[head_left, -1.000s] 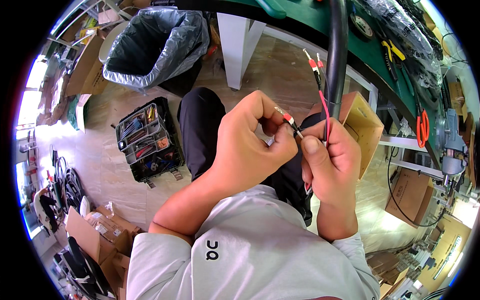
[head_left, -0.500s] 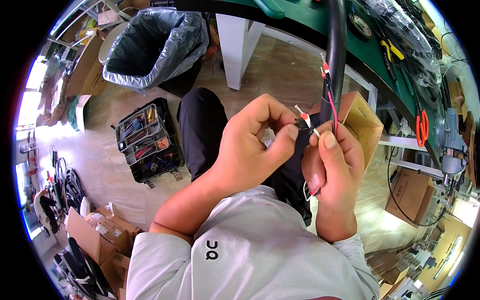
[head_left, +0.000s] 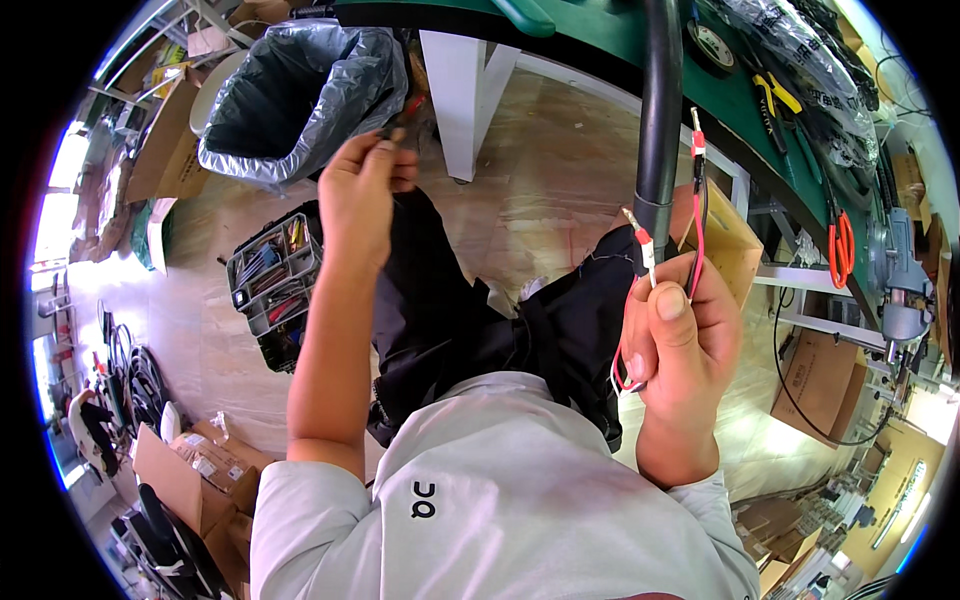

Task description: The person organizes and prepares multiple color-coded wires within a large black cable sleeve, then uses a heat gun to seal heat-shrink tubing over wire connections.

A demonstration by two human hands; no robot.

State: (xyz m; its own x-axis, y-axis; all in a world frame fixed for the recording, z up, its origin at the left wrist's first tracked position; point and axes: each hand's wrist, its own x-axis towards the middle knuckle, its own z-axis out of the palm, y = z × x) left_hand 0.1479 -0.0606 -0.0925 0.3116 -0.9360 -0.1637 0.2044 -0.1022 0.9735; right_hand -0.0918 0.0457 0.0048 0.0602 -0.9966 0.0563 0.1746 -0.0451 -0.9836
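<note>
My right hand [head_left: 685, 335] is closed around thin red, white and black wires [head_left: 699, 215], pinched between thumb and fingers. Two wire ends stick up from this grip, each with a red-and-white sleeve and a bare metallic tip. Beside them a thick black cable [head_left: 660, 110] hangs down from the bench edge and passes behind the hand. My left hand [head_left: 358, 205] is stretched out to the far left, next to the lined bin. Its thumb and fingers pinch a small dark piece [head_left: 390, 132], too small to name.
A bin with a grey plastic liner [head_left: 375, 95] stands at the far left. Below it sits an open toolbox [head_left: 275, 285], partly behind my left forearm. The green bench [head_left: 610, 60] holds a tape roll [head_left: 712, 48] and yellow-handled pliers [head_left: 778, 95]. A wooden box [head_left: 735, 245] is behind my right hand.
My left hand has left the wires and swung far left to the bin, with a small dark piece in its fingers. The right hand keeps its hold; the wire ends stand farther apart.
</note>
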